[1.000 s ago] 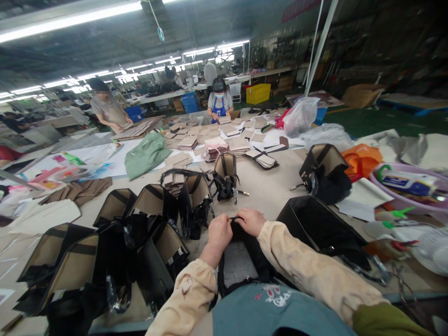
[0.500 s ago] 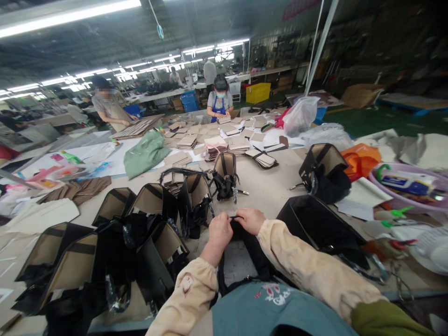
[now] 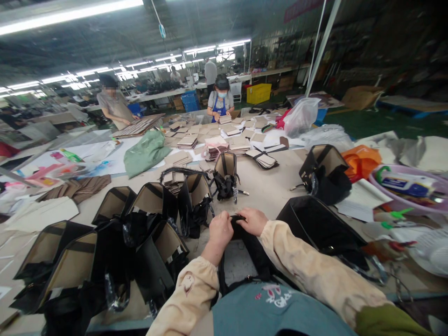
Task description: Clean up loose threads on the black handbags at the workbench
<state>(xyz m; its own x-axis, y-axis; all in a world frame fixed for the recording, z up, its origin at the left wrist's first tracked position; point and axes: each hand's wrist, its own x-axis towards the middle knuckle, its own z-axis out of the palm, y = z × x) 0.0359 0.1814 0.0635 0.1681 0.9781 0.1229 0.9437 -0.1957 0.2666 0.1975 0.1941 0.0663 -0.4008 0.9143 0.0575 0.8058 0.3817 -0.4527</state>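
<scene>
Side by side at the far rim of a black handbag [image 3: 252, 246], my two hands pinch its dark edge. My left hand [image 3: 221, 228] is closed on the edge. Close beside it, my right hand [image 3: 252, 221] is closed too, fingertips pressed on the same edge. The bag's pale grey inside [image 3: 239, 262] shows below my hands; its near end rests against my teal apron [image 3: 283, 308]. Just beyond stands a small black bag with a tan lining [image 3: 225, 164]. A larger black bag [image 3: 315, 224] lies to the right of my right forearm.
Several black bags with tan linings [image 3: 72, 268] crowd the left side. Stacked brown pieces [image 3: 187, 141] and a green cloth [image 3: 147, 151] lie farther back. On the right are another black bag [image 3: 324, 172] and a purple basin [image 3: 416, 205]. A co-worker [image 3: 220, 100] sits across the table.
My right hand's fingers have shifted slightly on the bag's edge. My left hand keeps its hold. The co-worker at the far left has moved slightly right.
</scene>
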